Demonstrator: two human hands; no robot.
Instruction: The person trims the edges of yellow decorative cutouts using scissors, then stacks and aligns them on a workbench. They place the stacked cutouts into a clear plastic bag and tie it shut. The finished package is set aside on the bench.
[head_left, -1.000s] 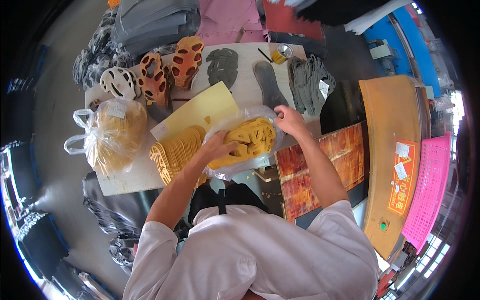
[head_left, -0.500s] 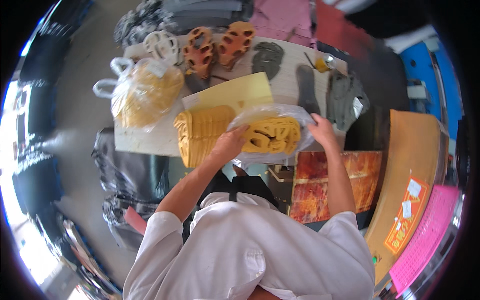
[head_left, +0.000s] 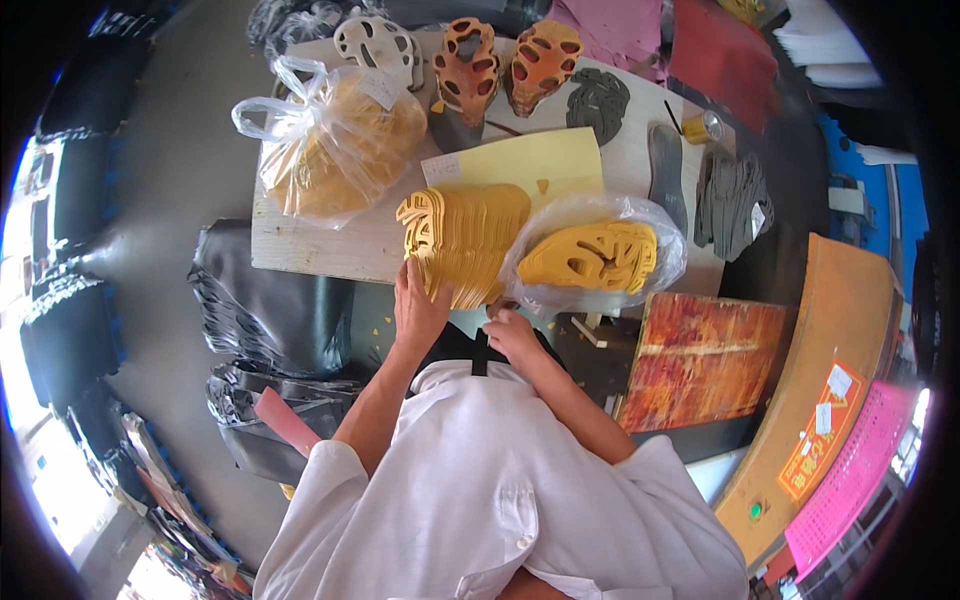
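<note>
A long stack of yellow cut-out pieces, shaped like shoe uppers [head_left: 470, 230], lies at the table's near edge. My left hand [head_left: 420, 312] holds its near left end, with fingers along the side and thumb apart. My right hand [head_left: 513, 337] is by the stack's near right corner with fingers curled; whatever is in them is hidden. To the right, more yellow cut-out pieces [head_left: 560, 262] lie in an opened clear plastic bag [head_left: 668, 225]. Behind the stack is a flat yellow sheet [head_left: 545, 155] with a white label.
A tied clear bag of yellow pieces [head_left: 345, 150] stands at left. Shoe-shaped orange pieces [head_left: 466, 75], a white one [head_left: 375, 45], dark grey cut-outs [head_left: 598, 103], a grey sole [head_left: 665, 175] and a can [head_left: 705, 127] lie across the table [head_left: 330, 250]. A red-orange board [head_left: 705, 360] stands at right.
Both hands have left the opened plastic bag. My left hand has moved onto the stack's near left end, and my right hand has come down and left to its near right corner.
</note>
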